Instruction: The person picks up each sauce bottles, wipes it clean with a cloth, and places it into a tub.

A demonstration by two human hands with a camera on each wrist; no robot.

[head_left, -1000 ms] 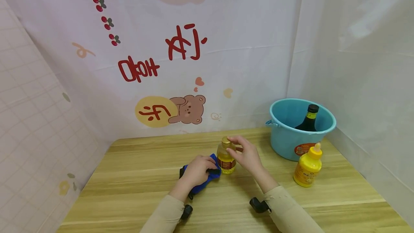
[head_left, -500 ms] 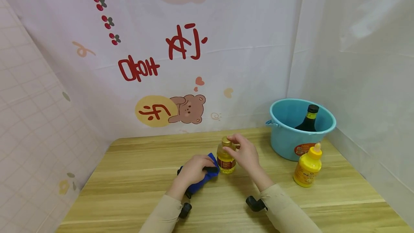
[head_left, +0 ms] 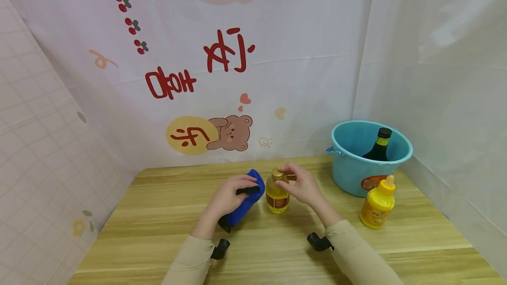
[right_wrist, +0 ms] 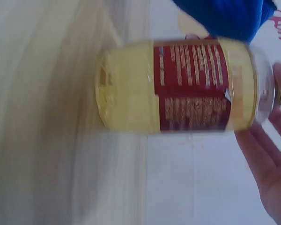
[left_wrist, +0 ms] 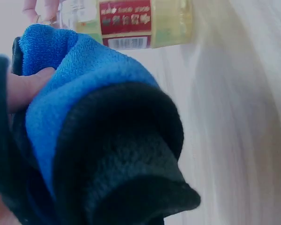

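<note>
My left hand (head_left: 229, 193) grips a blue cloth (head_left: 242, 209) with black edging, bunched up and hanging from the fingers just left of a bottle. In the left wrist view the folded cloth (left_wrist: 98, 63) fills much of the picture, and a thumb presses into it. The clear bottle of yellow oil (head_left: 277, 197) stands upright, with a gold cap and a dark red label. Fingers and thumb of my right hand (head_left: 304, 187) hold it around the cap and neck. Seen from the right wrist, the oil bottle (right_wrist: 178, 86) has the blue cloth (right_wrist: 229, 16) close beside it.
Off to the right is a light blue bucket (head_left: 348, 173) with a dark, black-capped bottle (head_left: 378, 149) inside. A yellow squeeze bottle (head_left: 376, 206) stands in front of it. Behind the wooden table (head_left: 166, 214) hangs a white printed curtain (head_left: 301, 78).
My left hand has lifted the cloth and drawn it up and to the left, so a gap now shows beside the bottle. The right hand and the bottle have barely moved.
</note>
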